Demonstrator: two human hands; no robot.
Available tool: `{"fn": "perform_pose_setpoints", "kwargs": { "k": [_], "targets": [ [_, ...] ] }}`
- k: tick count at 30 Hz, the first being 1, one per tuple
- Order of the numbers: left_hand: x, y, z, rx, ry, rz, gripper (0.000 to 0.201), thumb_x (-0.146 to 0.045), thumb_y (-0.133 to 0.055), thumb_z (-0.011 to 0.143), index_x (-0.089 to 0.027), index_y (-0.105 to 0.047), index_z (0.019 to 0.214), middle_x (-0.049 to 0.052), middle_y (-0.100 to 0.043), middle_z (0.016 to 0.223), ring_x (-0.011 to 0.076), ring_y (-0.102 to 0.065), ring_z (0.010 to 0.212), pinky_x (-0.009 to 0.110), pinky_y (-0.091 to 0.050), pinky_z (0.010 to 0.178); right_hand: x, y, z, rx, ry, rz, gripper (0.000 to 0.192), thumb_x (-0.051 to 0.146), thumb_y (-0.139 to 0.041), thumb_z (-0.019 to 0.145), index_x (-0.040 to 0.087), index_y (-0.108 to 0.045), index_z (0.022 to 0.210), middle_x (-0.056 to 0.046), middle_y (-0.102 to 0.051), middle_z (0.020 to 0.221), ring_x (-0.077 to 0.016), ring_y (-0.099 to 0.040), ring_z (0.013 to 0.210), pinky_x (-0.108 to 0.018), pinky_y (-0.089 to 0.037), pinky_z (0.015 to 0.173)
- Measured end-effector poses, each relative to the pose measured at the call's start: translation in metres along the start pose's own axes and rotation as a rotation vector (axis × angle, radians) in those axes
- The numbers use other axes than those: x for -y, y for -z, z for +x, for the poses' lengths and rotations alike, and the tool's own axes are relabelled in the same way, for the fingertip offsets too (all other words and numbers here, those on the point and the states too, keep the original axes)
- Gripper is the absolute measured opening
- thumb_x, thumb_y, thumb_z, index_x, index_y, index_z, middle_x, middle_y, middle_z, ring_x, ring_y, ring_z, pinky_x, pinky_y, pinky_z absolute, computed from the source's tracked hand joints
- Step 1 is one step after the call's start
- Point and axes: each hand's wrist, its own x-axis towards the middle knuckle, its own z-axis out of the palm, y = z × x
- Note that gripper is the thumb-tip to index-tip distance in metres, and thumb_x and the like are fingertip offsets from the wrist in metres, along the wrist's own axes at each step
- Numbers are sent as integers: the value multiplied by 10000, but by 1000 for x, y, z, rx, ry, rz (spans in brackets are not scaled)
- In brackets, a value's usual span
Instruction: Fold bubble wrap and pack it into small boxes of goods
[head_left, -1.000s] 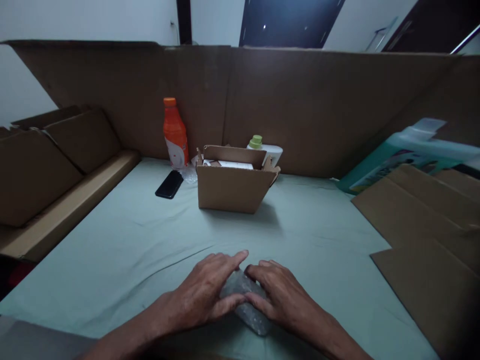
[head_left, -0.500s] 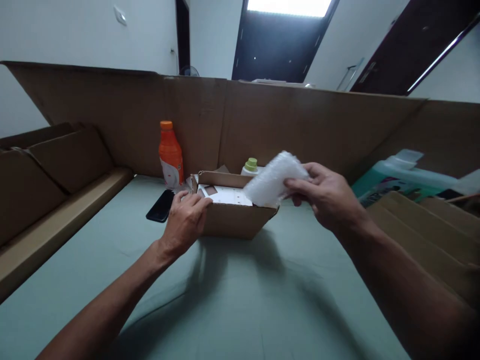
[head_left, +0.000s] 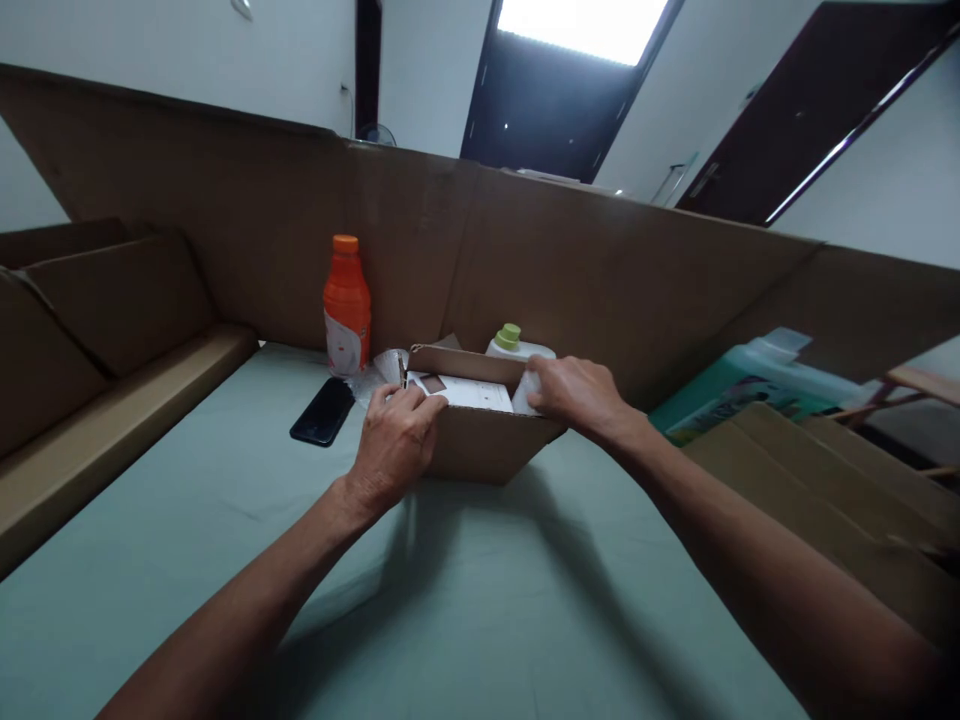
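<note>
An open cardboard box (head_left: 480,445) stands on the green cloth, with a white printed box (head_left: 476,393) inside it. My left hand (head_left: 399,432) grips the near left rim of the cardboard box, fingers bent over the edge. At the right end of the box, my right hand (head_left: 574,390) is closed around a bubble-wrapped packet (head_left: 526,390). The packet is tucked partly inside, beside the white box, and its lower part is hidden by the box wall.
Behind the box are an orange bottle (head_left: 347,310) and a white bottle with a green cap (head_left: 510,338). A black phone (head_left: 322,412) lies to the left. Teal liquid jug (head_left: 750,385) and cardboard (head_left: 810,480) are on the right. A tall cardboard wall (head_left: 600,260) closes off the back.
My right hand has moved left and down, bringing the bubble-wrapped packet from above the box into its right end. The left hand still holds the rim. The view has tilted slightly.
</note>
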Motion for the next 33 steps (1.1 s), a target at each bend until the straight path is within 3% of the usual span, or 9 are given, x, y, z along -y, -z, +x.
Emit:
{"fn": "perform_pose_setpoints", "kwargs": {
  "k": [4, 12, 15, 17, 20, 23, 26, 29, 33],
  "targets": [
    [0, 2, -2, 8, -12, 3, 240, -105, -479, 947, -186, -688, 1035, 65, -700, 907, 229, -624, 867, 410, -433, 934, -5, -9, 15, 96, 53, 50, 332, 305, -562, 890, 185, -713, 1160, -135, -738, 1120, -294, -689, 1018, -317, -484, 737],
    [1, -2, -1, -10, 0, 7, 242, -109, -478, 945, -176, -691, 1040, 76, -700, 906, 232, -626, 866, 427, -436, 940, -1, -12, 18, 170, 163, 139, 266, 164, -636, 818, 149, -771, 1047, -106, -759, 1065, -250, -694, 924, -284, -464, 696],
    [-2, -2, 1, -17, -9, 17, 249, -103, -472, 940, -175, -693, 1029, 75, -693, 888, 236, -623, 859, 438, -447, 940, 3, -6, 12, 127, 183, 175, 258, 204, -637, 845, 141, -767, 1058, -94, -758, 1077, -229, -686, 938, -273, -461, 716],
    [-3, 1, -1, -60, -12, 15, 259, -103, -484, 929, -185, -686, 1069, 83, -690, 932, 250, -620, 921, 445, -451, 948, -5, 2, 3, 61, 151, 185, 338, 270, -608, 887, 154, -725, 1182, -109, -745, 1131, -252, -679, 994, -303, -466, 763],
    [4, 5, -19, -174, 16, -62, 399, -128, -537, 907, -209, -590, 1294, 123, -635, 1225, 286, -562, 1173, 479, -427, 1029, -33, 4, -21, -85, 45, 202, 404, 357, -504, 947, 191, -657, 1282, -133, -730, 1164, -310, -674, 1037, -374, -478, 807],
    [23, 3, -48, -170, 199, -240, 573, -193, -591, 881, -230, -457, 1437, 134, -514, 1422, 300, -460, 1342, 527, -353, 1134, -66, -24, -55, -249, 27, 425, 328, 430, -484, 915, 257, -699, 1094, -94, -756, 1075, -314, -698, 945, -411, -504, 788],
    [40, -5, -71, -23, 463, -502, 704, -243, -639, 810, -200, -403, 1473, 160, -435, 1510, 327, -377, 1427, 576, -241, 1204, -80, -84, -69, -197, -45, 721, 419, 548, -626, 748, 309, -654, 1092, -138, -759, 1020, -334, -688, 688, -499, -519, 661],
    [53, -22, -71, 53, 548, -544, 845, -274, -723, 732, -130, -383, 1492, 222, -386, 1557, 361, -360, 1452, 552, -268, 1206, -59, -141, -47, -124, -16, 932, 595, 586, -711, 663, 355, -570, 1193, -175, -733, 1115, -350, -673, 644, -545, -514, 648],
    [48, -47, -46, 80, 534, -640, 906, -268, -749, 725, -155, -349, 1531, 188, -417, 1562, 352, -389, 1444, 505, -350, 1177, -18, -162, -20, -133, 59, 1023, 506, 598, -645, 672, 276, -564, 1054, -157, -744, 958, -321, -646, 593, -481, -499, 593]
  ]
}}
